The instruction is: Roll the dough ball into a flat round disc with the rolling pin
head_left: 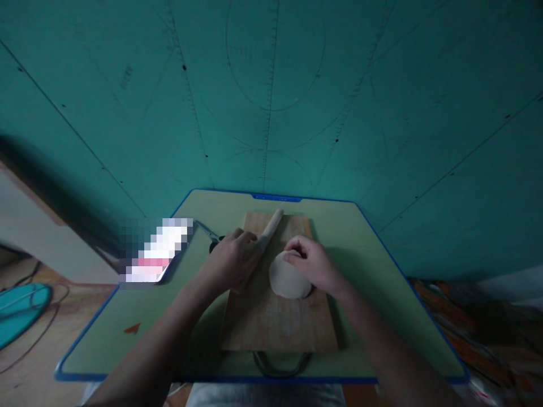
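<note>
On a wooden cutting board point(280, 330) lies a flat round of dough point(288, 282). My right hand point(316, 263) pinches the dough's upper edge between thumb and fingers. A pale rolling pin point(272, 225) slants across the board's left part, its far end near the top edge. My left hand point(233, 257) is closed over the pin's middle, covering much of it. Close beyond the left hand, a pair of scissors point(210, 232) rests on the table, its handles partly hidden by that hand.
The board sits on a pale green table point(373, 316) with a blue rim. A dark handle point(282, 373) projects from the board's near end. On the left are a blurred-out bright screen point(161, 251) and a small orange scrap point(133, 328). A green wall point(271, 113) stands behind.
</note>
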Demonstrator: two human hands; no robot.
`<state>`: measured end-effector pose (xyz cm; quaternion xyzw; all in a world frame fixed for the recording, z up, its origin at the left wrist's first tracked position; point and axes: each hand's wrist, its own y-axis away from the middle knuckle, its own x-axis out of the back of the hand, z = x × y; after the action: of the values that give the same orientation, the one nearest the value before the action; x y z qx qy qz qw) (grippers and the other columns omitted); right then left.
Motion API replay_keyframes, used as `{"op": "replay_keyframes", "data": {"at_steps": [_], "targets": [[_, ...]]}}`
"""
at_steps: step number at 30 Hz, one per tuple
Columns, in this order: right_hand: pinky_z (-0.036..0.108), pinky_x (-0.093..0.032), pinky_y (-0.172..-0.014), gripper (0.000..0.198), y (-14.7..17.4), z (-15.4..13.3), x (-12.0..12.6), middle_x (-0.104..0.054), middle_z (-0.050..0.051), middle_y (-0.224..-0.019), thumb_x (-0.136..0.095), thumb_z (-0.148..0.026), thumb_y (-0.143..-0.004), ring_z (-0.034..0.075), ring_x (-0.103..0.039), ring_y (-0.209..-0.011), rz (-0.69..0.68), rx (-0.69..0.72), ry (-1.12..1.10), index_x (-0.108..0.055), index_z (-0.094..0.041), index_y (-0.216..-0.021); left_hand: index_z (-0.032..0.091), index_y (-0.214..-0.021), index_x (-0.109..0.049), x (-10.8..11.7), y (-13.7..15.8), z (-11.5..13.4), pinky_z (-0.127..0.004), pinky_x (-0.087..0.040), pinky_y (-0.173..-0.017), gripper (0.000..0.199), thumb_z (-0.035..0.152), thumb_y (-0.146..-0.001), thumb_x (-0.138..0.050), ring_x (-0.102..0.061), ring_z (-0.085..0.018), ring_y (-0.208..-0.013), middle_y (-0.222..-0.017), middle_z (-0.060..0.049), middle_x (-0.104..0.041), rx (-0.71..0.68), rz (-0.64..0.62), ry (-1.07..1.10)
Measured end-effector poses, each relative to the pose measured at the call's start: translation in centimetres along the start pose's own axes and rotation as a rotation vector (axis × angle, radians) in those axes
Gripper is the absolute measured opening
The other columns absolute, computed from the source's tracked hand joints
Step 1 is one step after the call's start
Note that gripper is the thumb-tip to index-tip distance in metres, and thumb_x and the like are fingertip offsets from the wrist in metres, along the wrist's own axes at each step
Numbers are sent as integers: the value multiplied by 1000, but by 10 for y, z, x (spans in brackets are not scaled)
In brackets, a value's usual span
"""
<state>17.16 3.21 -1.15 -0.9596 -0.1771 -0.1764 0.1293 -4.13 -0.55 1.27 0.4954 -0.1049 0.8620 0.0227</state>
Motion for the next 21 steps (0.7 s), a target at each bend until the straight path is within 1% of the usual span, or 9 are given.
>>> {"op": "replay_keyframes", "data": {"at_steps": [2, 4, 6, 8, 9, 11, 14, 16, 21], "targets": [[27, -47, -68, 11, 2, -7, 0, -62, -1, -77, -66, -28, -78, 15, -60, -74, 41, 16, -81, -58, -21, -80, 18, -109, -65, 0, 2, 7, -39, -49, -89, 33, 40, -91, -49, -63, -26, -104, -109, -12, -67, -113, 49, 113], [27, -49, -68, 13, 5, -16, -1, -63, 0, -79, -68, -31, -78, 15, -61, -75, 94, 63, -134, -59, -21, -82, 18, -110, -65, -2, 6, 15, -37, -49, -89, 34, 42, -90, -53, -63, -25, -102, -108, -11, -68, -186, 30, 223], [28, -51, -69, 14, 9, -26, -1, -66, 1, -81, -68, -33, -80, 16, -63, -77, 122, 87, -167, -61, -22, -85, 18, -111, -65, -4, 10, 21, -32, -49, -78, 35, 44, -91, -53, -65, -22, -89, -101, -9, -70, -180, -30, 310], [28, -53, -71, 15, 12, -32, 0, -69, 2, -85, -69, -34, -81, 16, -65, -79, 128, 94, -176, -64, -22, -89, 18, -110, -65, -7, 13, 25, -27, -47, -67, 34, 44, -93, -52, -65, -18, -78, -91, -6, -71, -145, -77, 383], [29, -54, -72, 16, 14, -33, 0, -70, 3, -88, -69, -34, -82, 17, -66, -81, 124, 97, -173, -65, -23, -92, 19, -110, -66, -8, 14, 26, -26, -45, -65, 34, 44, -93, -51, -64, -17, -75, -88, -5, -72, -132, -84, 415], [30, -54, -75, 16, 16, -35, 2, -71, 3, -93, -69, -32, -83, 17, -66, -85, 107, 127, -144, -67, -23, -97, 18, -110, -66, -10, 16, 27, -24, -44, -63, 33, 42, -94, -50, -64, -17, -74, -87, -4, -72, -131, -74, 462], [31, -53, -80, 12, 18, -37, 4, -71, 3, -95, -66, -25, -85, 17, -65, -90, 79, 228, -78, -70, -24, -96, 17, -109, -67, -10, 17, 27, -24, -44, -63, 33, 42, -94, -50, -64, -17, -75, -88, -5, -73, -146, -53, 520], [31, -52, -81, 12, 19, -39, 5, -70, 3, -95, -65, -22, -86, 17, -64, -90, 65, 275, -60, -71, -25, -96, 16, -108, -67, -9, 17, 28, -24, -45, -63, 34, 42, -94, -49, -63, -17, -75, -88, -6, -73, -156, -52, 558], [32, -53, -79, 14, 21, -43, 6, -70, 3, -95, -66, -24, -85, 18, -64, -89, 52, 273, -93, -72, -25, -97, 14, -104, -68, -7, 19, 32, -24, -44, -61, 38, 44, -93, -49, -62, -16, -71, -84, -6, -72, -148, -30, 599]]}}
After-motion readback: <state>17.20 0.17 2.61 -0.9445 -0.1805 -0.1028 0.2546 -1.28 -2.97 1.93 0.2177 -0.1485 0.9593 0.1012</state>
